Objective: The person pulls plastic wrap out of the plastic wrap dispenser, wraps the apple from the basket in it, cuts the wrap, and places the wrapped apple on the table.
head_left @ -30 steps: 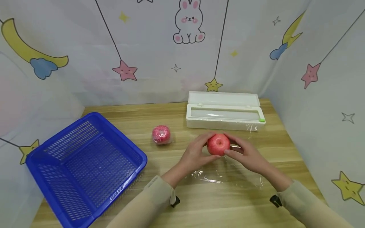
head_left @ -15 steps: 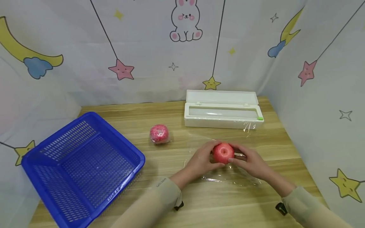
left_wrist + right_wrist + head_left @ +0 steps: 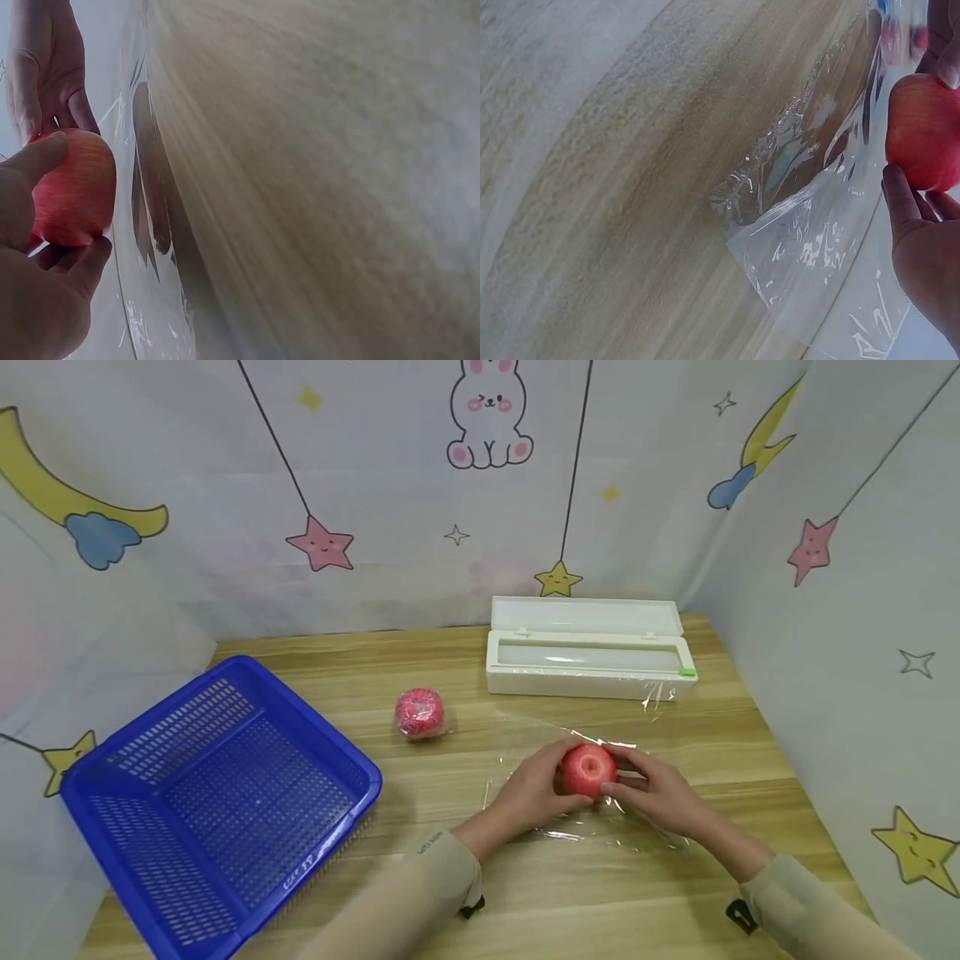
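Between my two hands is a red apple, seen stem end up in the head view. My left hand grips its left side, thumb in front and fingers behind. From the other side my right hand holds it with thumb and fingertips. Under the apple lies a sheet of clear plastic wrap, creased and shiny, spread over the wooden table. The left wrist view shows the apple close over the wrap, with fingers of both hands around it.
A second apple, covered in wrap, sits left of the hands. Behind them stands a white cling film dispenser with its lid raised. A blue plastic basket takes up the table's left side. Printed curtains enclose the back and sides.
Both hands have brought the apple down and toward me, slightly to the right, over the wrap. The grip looks the same. The head view has shifted slightly.
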A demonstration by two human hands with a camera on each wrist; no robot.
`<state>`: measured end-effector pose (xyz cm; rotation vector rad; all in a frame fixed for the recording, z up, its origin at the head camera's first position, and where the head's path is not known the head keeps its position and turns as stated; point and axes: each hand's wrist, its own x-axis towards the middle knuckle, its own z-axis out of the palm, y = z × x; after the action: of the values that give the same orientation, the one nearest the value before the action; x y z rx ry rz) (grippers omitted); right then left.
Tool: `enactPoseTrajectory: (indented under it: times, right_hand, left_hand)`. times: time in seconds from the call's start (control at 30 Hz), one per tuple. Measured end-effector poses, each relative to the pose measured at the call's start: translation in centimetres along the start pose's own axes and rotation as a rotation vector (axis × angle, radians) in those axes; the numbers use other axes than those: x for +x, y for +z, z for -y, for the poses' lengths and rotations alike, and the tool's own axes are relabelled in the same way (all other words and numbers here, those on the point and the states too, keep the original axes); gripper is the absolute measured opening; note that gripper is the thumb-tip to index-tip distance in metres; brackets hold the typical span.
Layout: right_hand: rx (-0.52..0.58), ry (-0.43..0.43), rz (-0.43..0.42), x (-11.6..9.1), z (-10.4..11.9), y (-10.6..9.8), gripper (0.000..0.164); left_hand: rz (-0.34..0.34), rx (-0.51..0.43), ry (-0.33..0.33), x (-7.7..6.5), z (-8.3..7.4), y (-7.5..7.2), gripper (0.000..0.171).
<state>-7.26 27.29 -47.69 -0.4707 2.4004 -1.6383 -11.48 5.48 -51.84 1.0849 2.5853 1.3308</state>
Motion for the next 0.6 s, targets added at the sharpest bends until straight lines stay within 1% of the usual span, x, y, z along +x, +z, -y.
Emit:
enactPoseTrajectory:
  times: [0.27,0.6]
  right_hand:
    - [0.001,-0.002,-0.003,0.35,-0.14,-0.01,0.053]
    - [-0.026,0.016,0.006,1.02,0.03,-0.18,0.053]
  left_hand:
    - [0.009,0.008,-0.029,0.01,-0.05,-0.21,0.077]
    - [0.015,0.076,-0.063,0.46,0.54,-0.29,0.079]
